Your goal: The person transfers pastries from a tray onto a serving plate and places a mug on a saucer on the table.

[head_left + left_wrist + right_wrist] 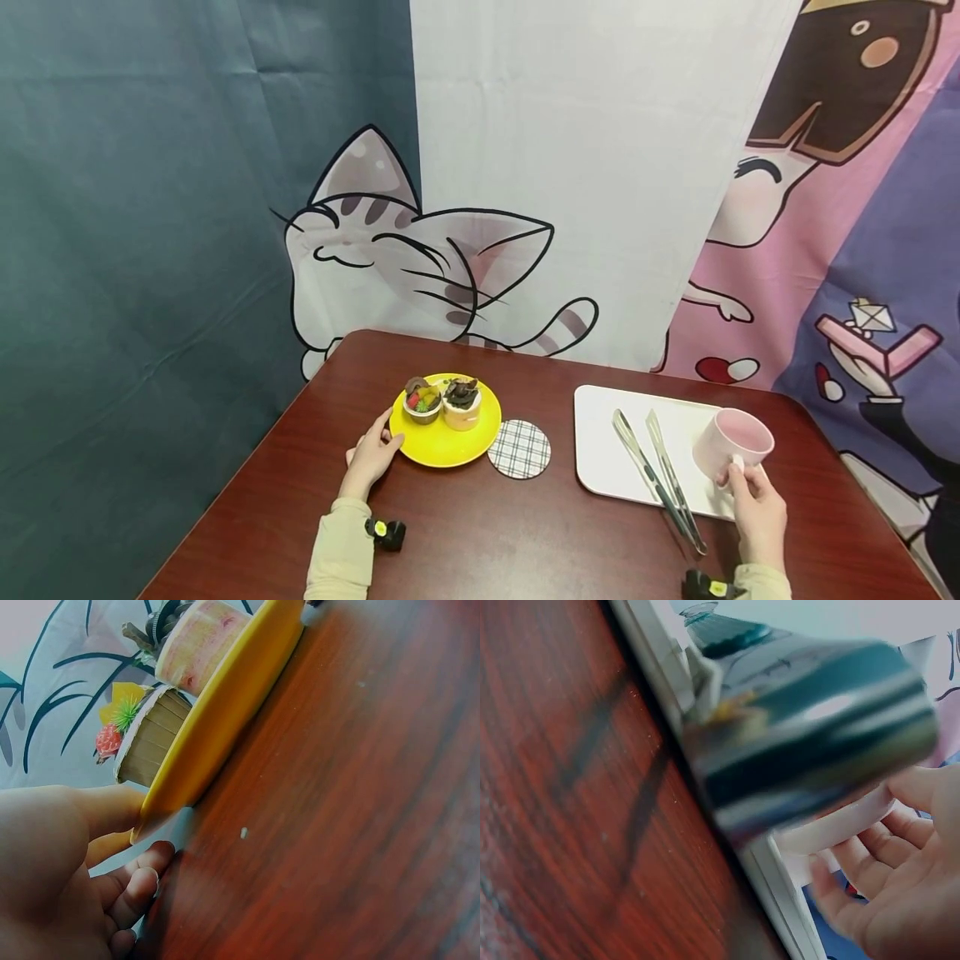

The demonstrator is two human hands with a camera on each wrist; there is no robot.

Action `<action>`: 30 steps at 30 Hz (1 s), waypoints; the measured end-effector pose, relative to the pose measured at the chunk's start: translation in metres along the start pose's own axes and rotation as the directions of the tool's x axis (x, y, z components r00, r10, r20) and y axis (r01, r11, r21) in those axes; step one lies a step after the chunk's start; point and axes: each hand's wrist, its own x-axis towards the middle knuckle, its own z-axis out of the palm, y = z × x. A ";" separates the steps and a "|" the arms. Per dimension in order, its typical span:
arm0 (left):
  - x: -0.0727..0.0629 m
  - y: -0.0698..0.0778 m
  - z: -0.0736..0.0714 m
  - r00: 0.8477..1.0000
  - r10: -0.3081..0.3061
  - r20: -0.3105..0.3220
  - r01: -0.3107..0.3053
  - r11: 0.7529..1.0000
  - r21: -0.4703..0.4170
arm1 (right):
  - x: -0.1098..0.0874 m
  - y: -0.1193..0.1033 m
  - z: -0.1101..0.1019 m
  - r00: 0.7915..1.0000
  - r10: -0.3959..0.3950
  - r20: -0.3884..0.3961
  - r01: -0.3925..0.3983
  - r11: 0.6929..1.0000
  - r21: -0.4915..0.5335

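Note:
My left hand [371, 457] pinches the near-left rim of a yellow plate [442, 452], thumb above and fingers at the underside. On the plate stand a fruit-topped cupcake [423, 407] and a small pale cake [461, 410] with dark chocolate curls. In the left wrist view the plate's edge [217, 727] lies close to the table. My right hand [759, 504] grips the handle of a pink mug [723, 450] at the right end of the white tray [600, 471]. The right wrist view shows fingers [877, 855] round that handle, with the mug's body mostly hidden behind shiny tongs.
Metal tongs [647, 462] lie across the tray, their joined end reaching past its near edge, left of the mug. A round checked coaster [519, 450] lies right of the plate. The brown table [510, 533] backs onto a cartoon-printed curtain [600, 167].

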 end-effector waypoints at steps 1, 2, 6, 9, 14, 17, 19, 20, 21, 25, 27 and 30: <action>-0.001 0.000 0.000 1.000 -0.002 0.002 0.002 1.000 0.000 | 0.000 0.000 0.000 1.000 -0.001 0.014 0.001 1.000 0.001; -0.002 0.000 0.000 1.000 -0.006 0.004 0.006 1.000 -0.002 | 0.000 0.000 0.000 1.000 -0.002 0.028 0.002 1.000 0.008; -0.003 -0.001 0.000 1.000 -0.004 0.002 0.004 1.000 -0.008 | 0.000 0.000 0.000 0.997 0.015 0.082 -0.025 0.993 0.119; -0.002 -0.002 0.000 1.000 -0.003 0.002 0.003 1.000 -0.005 | 0.000 -0.001 0.001 0.994 0.045 0.100 -0.066 0.974 0.218; -0.001 -0.001 0.001 1.000 0.001 -0.001 -0.001 1.000 -0.001 | -0.001 0.000 0.003 0.997 0.024 0.068 -0.039 0.972 0.233; -0.001 -0.001 0.001 1.000 0.005 -0.005 -0.005 1.000 -0.003 | -0.002 0.001 0.006 1.000 -0.016 0.010 0.013 0.973 0.231; -0.001 0.000 0.001 1.000 0.011 -0.008 -0.011 1.000 -0.002 | -0.003 0.001 0.007 0.999 -0.034 -0.023 0.039 0.971 0.236; -0.001 -0.001 0.001 1.000 0.014 -0.009 -0.014 1.000 0.000 | -0.003 0.002 0.007 0.999 -0.039 -0.033 0.046 0.971 0.236; -0.001 -0.001 0.001 1.000 0.017 -0.011 -0.017 1.000 0.000 | -0.003 0.002 0.007 0.998 -0.038 -0.040 0.047 0.969 0.243; 0.000 -0.002 0.001 1.000 0.020 -0.016 -0.020 1.000 0.001 | -0.005 0.000 0.007 0.998 -0.035 -0.048 0.047 0.962 0.269; 0.000 -0.002 0.002 1.000 0.017 -0.017 -0.017 1.000 -0.002 | -0.005 -0.003 0.008 0.998 -0.038 -0.053 0.052 0.949 0.311; 0.000 -0.002 0.002 1.000 0.012 -0.019 -0.012 1.000 -0.006 | -0.006 -0.009 0.011 0.996 -0.058 -0.062 0.077 0.923 0.377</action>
